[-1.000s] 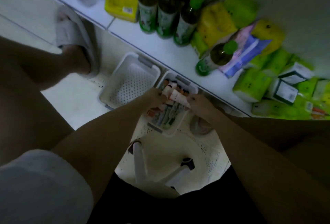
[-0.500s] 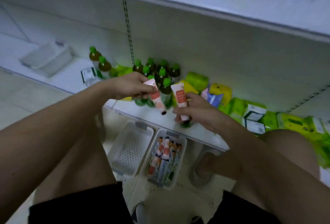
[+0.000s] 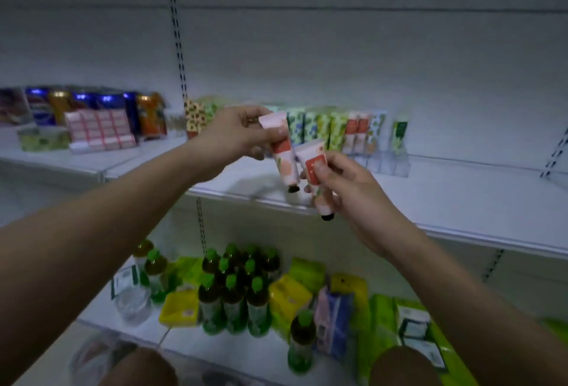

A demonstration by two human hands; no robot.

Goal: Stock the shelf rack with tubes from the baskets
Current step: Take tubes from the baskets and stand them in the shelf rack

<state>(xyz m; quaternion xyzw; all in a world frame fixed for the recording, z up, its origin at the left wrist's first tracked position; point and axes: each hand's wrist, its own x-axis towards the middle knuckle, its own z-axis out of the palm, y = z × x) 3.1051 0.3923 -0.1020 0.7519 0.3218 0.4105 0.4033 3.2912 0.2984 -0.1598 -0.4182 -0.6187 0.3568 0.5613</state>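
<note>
The left hand [image 3: 233, 136] pinched a pink tube [image 3: 281, 152] near its flat crimped end, thumb on the front and fingers curled behind. The tube's long axis ran near upright, tilted slightly, with the black cap at the bottom and the crimp at the top. The right hand [image 3: 347, 195] gripped a second tube [image 3: 316, 179] around its middle, thumb pressed on the red label; it was likewise cap down and crimp up, leaning a little to the left at the top. Both tubes were pale pink with a red-orange label block and a peach print, and hung just beside each other above the front edge of the middle shelf [image 3: 461, 201]. Behind them a row of patterned tubes [image 3: 332, 130] stood upright in a clear rack [image 3: 387, 164] at the back of that shelf. Green-capped bottles [image 3: 233, 287] stood on the lower shelf.
</note>
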